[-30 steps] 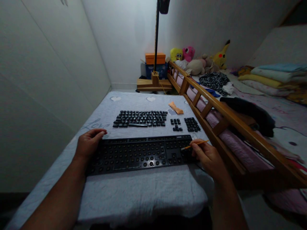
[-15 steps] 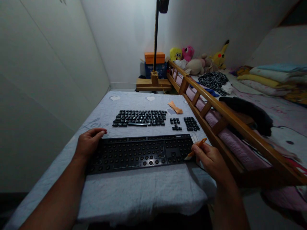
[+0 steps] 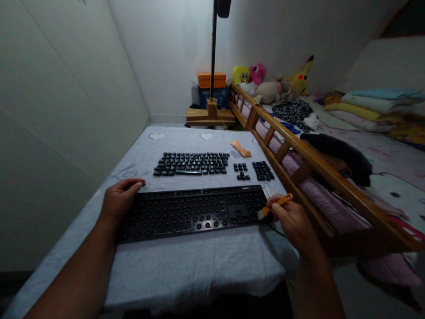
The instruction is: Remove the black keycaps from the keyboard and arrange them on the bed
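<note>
A black keyboard point(image 3: 186, 212) with its keycaps off lies across the cloth-covered table, bare switch spots showing. My left hand point(image 3: 119, 197) is closed around its left end, thumb and forefinger near the far corner; the other fingers are mostly hidden. In my right hand point(image 3: 290, 217) is a small brush with an orange handle point(image 3: 284, 199), gripped between thumb and fingers. Its pale bristles point(image 3: 260, 215) are at the number pad, on the keyboard's right end. Behind the keyboard, removed keycaps point(image 3: 192, 164) lie in rows, with arrow-area keycaps point(image 3: 241, 168) and number-pad keycaps point(image 3: 263, 170) grouped at the right.
An orange cloth strip point(image 3: 241, 149) lies beyond the keycaps. Near the keyboard's right corner is a thin wire-like puller point(image 3: 267, 190). A wooden bed rail point(image 3: 282, 135) runs along the table's right side. A wooden stand point(image 3: 210, 116) with a pole stands behind the table.
The brush has turned in my right hand: its handle now points more to the right and its bristles face left. My left hand stays at the keyboard's left end.
</note>
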The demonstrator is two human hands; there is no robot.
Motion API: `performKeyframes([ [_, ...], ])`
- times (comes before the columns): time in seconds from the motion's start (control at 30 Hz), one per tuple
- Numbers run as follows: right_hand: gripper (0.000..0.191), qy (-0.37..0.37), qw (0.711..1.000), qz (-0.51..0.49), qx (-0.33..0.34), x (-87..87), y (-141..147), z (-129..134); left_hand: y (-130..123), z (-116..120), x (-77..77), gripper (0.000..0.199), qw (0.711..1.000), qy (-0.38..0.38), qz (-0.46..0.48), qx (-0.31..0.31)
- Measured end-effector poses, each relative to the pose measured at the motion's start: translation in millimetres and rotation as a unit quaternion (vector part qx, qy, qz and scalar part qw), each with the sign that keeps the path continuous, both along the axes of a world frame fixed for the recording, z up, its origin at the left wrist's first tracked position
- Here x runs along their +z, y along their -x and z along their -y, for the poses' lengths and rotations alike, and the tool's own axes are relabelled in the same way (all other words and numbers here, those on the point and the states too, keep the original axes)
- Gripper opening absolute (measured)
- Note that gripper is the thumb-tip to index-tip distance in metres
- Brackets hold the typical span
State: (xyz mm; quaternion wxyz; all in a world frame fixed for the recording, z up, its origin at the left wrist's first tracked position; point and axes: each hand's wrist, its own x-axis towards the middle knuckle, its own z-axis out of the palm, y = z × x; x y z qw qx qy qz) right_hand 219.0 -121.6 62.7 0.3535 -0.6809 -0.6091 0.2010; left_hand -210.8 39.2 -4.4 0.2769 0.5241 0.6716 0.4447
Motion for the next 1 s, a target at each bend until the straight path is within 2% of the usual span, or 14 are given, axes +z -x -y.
performKeyframes([
  [0.13, 0.03, 0.028, 0.999, -0.022, 0.025, -9.9, 3, -1, -2, 2, 3.3, 0.036, 1.0, 0.002, 0.002, 0.001],
  [0.23, 0.031, 0.03, 0.999, -0.007, 0.02, -13.1, 2, -2, -4, 3, 5.7, 0.036, 1.0, 0.003, 0.006, 0.002],
  [0.47, 0.031, -0.029, 0.993, 0.1, -0.051, -2.9, -13, 1, -3, 0, 2.6, 0.039, 1.0, 0.005, 0.004, -0.007],
  [0.57, 0.031, -0.045, 0.99, 0.111, -0.074, 1.5, -13, 5, -1, -1, 1.2, 0.039, 1.0, 0.004, 0.007, -0.008],
  [0.8, 0.032, 0.016, 1.0, -0.001, 0.008, -6.4, 3, 7, -2, -1, 2.4, 0.039, 1.0, 0.006, 0.005, -0.007],
  [0.9, 0.034, 0.012, 0.999, 0.037, 0.005, -10.7, 1, 5, -2, -1, 2.4, 0.039, 1.0, 0.005, 0.005, -0.008],
  [1.0, 0.034, -0.012, 0.994, 0.105, -0.027, -9.8, -7, 3, -1, -1, 1.3, 0.038, 1.0, 0.004, 0.008, -0.008],
])
